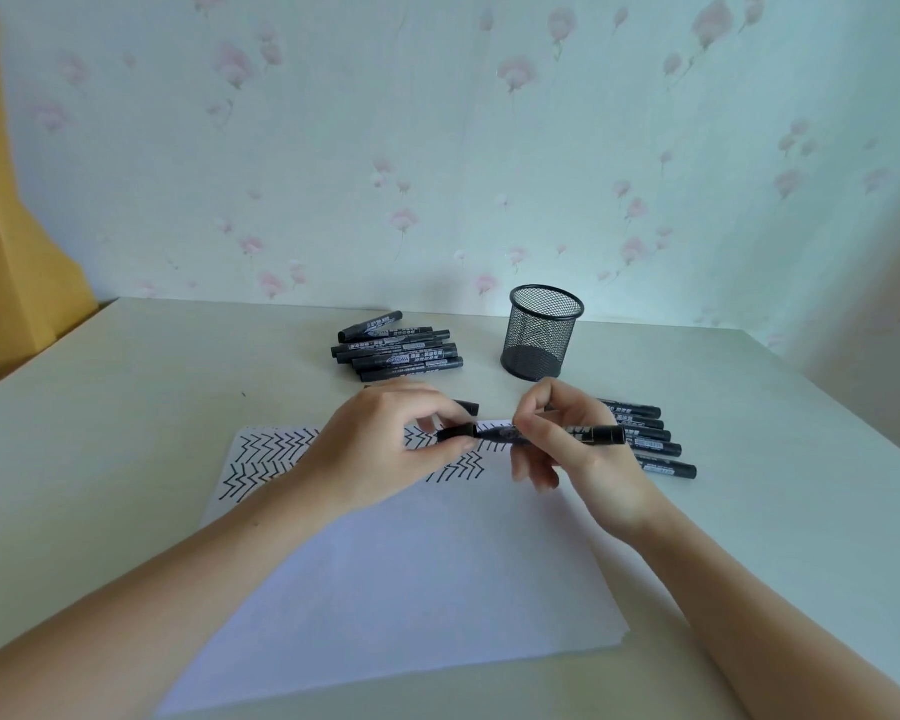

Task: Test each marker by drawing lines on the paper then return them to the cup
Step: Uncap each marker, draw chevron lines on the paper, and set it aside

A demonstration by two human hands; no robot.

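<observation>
Both my hands hold one black marker level above the top edge of the white paper. My left hand pinches the cap at the marker's left end. The barrel sits in the fingers of my right hand. Whether the cap is seated or slightly off, I cannot tell. Black zigzag lines cover the paper's upper left. An empty black mesh cup stands upright behind my hands.
Several black markers lie piled at the back, left of the cup. Another row of markers lies to the right of my right hand. A flowered wall runs along the table's far edge, and a yellow curtain hangs at the left.
</observation>
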